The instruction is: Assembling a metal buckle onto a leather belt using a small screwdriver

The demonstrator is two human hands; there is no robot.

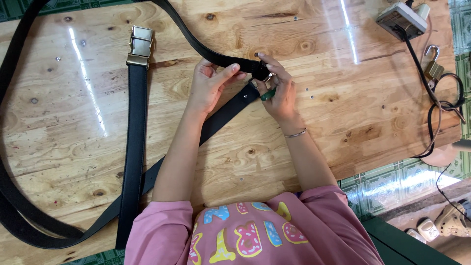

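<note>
My left hand pinches the end of a long black belt that loops away across the wooden table. My right hand holds a small green-handled tool against the belt's buckle end, fingers curled over it. The buckle itself is mostly hidden under my fingers. The belt's other stretch runs back under my left forearm toward the table's near edge.
A second black belt with a silver buckle lies straight on the left. A small grey device with black cable and a padlock sit at the right edge. Green tiled floor and sandals show beyond the table.
</note>
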